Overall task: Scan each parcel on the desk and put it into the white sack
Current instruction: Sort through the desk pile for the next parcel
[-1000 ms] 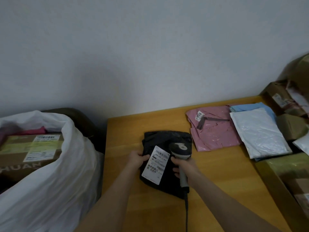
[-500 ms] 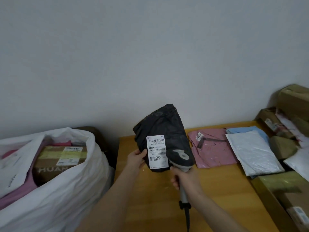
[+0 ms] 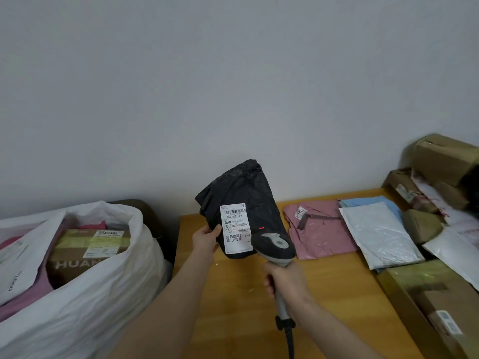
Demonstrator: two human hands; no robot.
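Note:
My left hand [image 3: 206,242] grips the lower left edge of a black plastic parcel [image 3: 238,193] and holds it upright above the wooden desk [image 3: 233,301], its white barcode label [image 3: 236,228] facing me. My right hand [image 3: 285,283] grips the handle of a grey and black barcode scanner [image 3: 273,246], whose head sits just in front of the parcel's lower right corner. A small red light spot shows on the parcel beside the label. The white sack [image 3: 85,294] stands open at the left of the desk, with a brown carton [image 3: 85,251] and pink parcels inside.
On the desk's right half lie a pink parcel [image 3: 321,229], a silvery white parcel [image 3: 381,234] over a blue one [image 3: 368,202], and stacked brown cartons [image 3: 440,156] against the wall. A large carton [image 3: 427,304] sits at the near right. The scanner's cable hangs down at the bottom.
The black parcel was lifted off the desk and stood upright. The scanner rose with it and points at the label. My view tilted up and a little to the left.

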